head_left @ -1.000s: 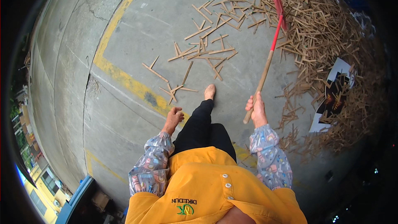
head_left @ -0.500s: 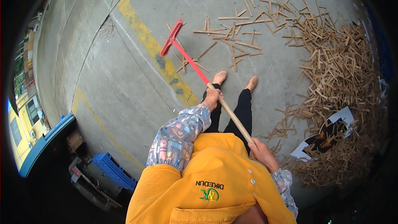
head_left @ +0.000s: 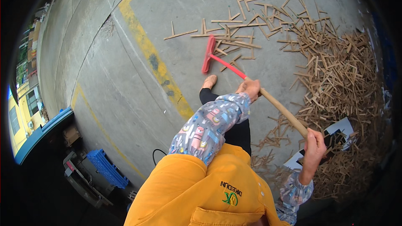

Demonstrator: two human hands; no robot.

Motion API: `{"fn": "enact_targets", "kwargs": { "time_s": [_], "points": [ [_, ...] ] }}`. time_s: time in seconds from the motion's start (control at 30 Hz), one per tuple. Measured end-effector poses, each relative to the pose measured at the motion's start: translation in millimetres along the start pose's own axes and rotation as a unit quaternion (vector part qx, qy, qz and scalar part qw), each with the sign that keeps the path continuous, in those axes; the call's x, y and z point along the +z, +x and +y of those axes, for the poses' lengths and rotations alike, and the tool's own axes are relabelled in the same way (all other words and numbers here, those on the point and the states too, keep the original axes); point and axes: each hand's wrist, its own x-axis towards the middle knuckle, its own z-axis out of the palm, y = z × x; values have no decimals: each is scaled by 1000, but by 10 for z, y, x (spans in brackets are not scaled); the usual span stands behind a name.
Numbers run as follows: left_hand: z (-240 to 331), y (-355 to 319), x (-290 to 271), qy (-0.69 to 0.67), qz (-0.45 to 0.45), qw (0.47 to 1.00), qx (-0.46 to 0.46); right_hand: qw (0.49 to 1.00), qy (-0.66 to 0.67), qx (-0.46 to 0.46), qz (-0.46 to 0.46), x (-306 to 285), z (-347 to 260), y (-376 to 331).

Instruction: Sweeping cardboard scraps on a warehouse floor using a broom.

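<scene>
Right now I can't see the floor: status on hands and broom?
Both hands shut on broom: left hand, right hand. Red head by wood strips. Big pile to the right.

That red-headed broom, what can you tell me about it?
The broom has a flat red head resting on the grey concrete floor beside scattered wooden sticks. Its shaft starts red, then turns to pale wood. It slants from the head back to the person: the left hand grips mid-shaft, the right hand grips the upper end.
</scene>
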Motion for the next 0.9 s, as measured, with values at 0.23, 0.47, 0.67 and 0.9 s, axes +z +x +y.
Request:
{"fn": "enact_targets", "kwargs": {
  "time_s": [0.23, 0.47, 0.67, 0.9],
  "points": [
    [-79, -1104, 2375, 32, -237, 970, -33, 910, -272, -228, 213, -969, -484, -578],
    [836, -657, 1548, 60, -89, 992, 69, 993, 12, -36, 116, -892, -537, 176],
    [1928, 685, -602, -103, 84, 990, 57, 992, 14, -81, -94, 1033, -282, 1279],
    [2722, 1370, -817, -62, 125, 985, -99, 993, 2, -113, -37, 1559, -833, 2003]
  ]
}}
